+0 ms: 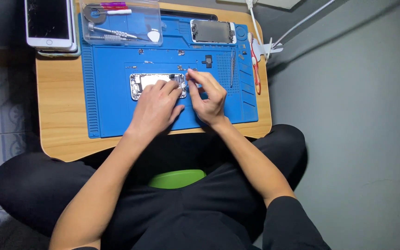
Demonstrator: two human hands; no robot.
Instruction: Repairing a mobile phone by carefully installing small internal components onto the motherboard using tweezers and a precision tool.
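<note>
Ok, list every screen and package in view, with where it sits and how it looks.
Smartphone: table's far left corner, white frame, dark screen, on a stack.
Detached phone screen: far edge of blue mat, white-bordered, grey.
Clear plastic tool case: far left of mat, rectangular, holding tools.

Left hand (156,107) covers the lower right part of the opened phone body (146,82); its insides there unseen. Right hand (208,95) pinches something at its fingertips (191,73), perhaps a thin tool, too small to tell. Loose screws and small parts (180,53) on the blue mat (112,106) read as specks only. White phone (49,23) at top left cut off by the frame's upper edge, as is the clear plastic tool box (121,21). Black component (208,60) on the mat: kind unclear. Green object (177,178) between the legs mostly hidden by the forearms and lap.
</note>
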